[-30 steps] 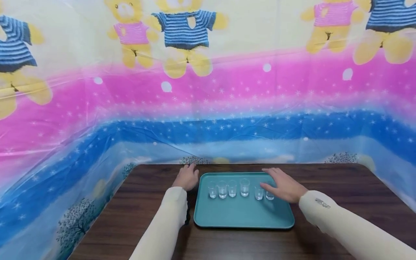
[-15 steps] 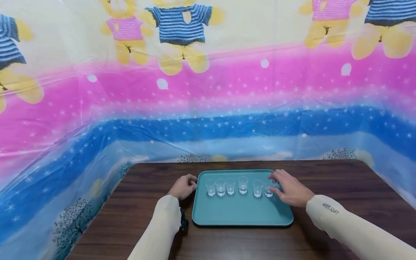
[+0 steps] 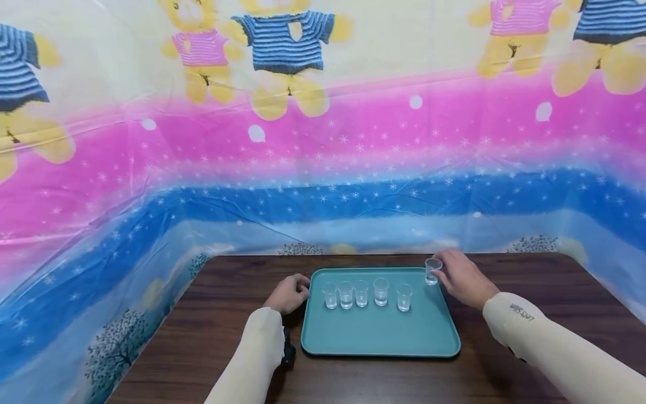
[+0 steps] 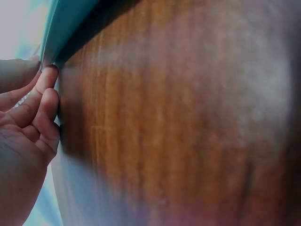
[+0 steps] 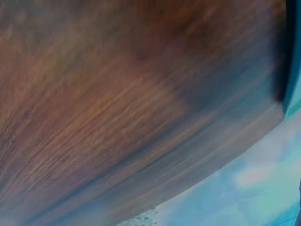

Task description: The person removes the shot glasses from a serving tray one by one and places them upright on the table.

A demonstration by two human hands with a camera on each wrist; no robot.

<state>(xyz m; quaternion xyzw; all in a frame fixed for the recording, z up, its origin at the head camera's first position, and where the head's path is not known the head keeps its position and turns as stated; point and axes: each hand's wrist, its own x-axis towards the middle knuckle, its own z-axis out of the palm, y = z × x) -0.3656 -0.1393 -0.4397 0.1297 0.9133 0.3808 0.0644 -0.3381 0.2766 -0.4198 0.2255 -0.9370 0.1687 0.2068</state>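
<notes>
Head: wooden table (image 3: 202, 331) holds tray (image 3: 378, 334), printed cloth (image 3: 303, 168) behind

The left sleeve (image 3: 250, 350) is cream, long and plain. The right sleeve (image 3: 555, 342) is cream too, and both look puffy near the end. Small dark writing (image 3: 522, 312) sits near the right cuff, too tiny to read well. A lumpy black thing (image 3: 289, 349) pokes out beside the left sleeve.
</notes>
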